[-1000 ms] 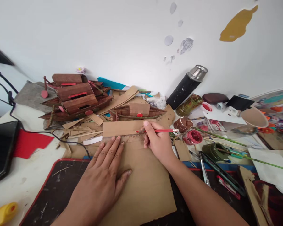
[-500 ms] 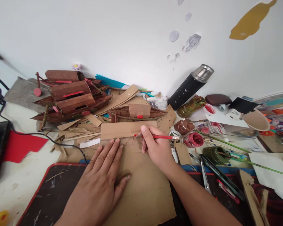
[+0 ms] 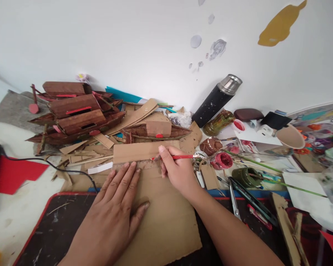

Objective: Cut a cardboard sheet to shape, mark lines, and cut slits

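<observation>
My left hand (image 3: 113,207) lies flat with fingers stretched out on a large sheet of brown cardboard (image 3: 166,218). Its fingertips press on a see-through ruler (image 3: 145,165) laid across the sheet. In my right hand (image 3: 176,168) is a red pencil (image 3: 183,157), pinched between thumb and fingers. The pencil's tip points left and meets the cardboard along the ruler's upper edge. Beyond the ruler shows a strip of cardboard (image 3: 138,150). Just behind it sits a small model boat (image 3: 158,130) with a cardboard canopy and a red patch.
Several brown model boats (image 3: 80,114) stand at the back left among cardboard scraps. A black thermos (image 3: 216,99) leans at the wall. Paint jars (image 3: 222,160), scissors (image 3: 234,201) and a green cutter (image 3: 252,201) lie at the right. A black cable (image 3: 58,166) crosses the left side.
The whole view has shifted slightly, so everything appears further left. Both hands keep nearly the same place on the cardboard, and the pencil tip stays at the ruler.
</observation>
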Action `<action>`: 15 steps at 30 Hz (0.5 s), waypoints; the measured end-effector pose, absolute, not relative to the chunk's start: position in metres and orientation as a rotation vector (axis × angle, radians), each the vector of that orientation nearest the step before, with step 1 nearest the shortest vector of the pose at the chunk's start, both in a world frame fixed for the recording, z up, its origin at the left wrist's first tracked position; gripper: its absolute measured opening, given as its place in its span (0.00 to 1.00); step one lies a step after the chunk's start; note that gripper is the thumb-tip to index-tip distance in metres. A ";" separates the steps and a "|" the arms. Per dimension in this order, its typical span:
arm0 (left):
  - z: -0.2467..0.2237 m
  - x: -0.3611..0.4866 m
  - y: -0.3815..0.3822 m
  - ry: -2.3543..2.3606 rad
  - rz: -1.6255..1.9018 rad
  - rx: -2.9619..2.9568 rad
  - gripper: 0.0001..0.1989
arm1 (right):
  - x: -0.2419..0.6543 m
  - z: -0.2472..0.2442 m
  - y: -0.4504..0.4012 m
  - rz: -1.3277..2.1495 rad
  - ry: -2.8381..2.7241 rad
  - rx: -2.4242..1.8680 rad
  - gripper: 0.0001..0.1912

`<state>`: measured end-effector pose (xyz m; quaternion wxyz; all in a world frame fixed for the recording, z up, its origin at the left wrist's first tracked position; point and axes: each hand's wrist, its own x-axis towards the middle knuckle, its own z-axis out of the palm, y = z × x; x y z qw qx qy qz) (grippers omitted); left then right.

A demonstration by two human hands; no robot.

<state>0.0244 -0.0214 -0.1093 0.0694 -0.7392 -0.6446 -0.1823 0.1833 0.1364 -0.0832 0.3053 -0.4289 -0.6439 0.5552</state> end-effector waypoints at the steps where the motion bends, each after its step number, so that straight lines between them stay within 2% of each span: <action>1: -0.110 0.024 -0.021 -1.941 -0.543 -2.225 0.42 | 0.183 -0.083 0.137 1.474 -1.701 -1.133 0.28; 15: -0.110 0.023 -0.021 -1.935 -0.501 -2.249 0.42 | 0.183 -0.088 0.138 1.480 -1.672 -1.084 0.27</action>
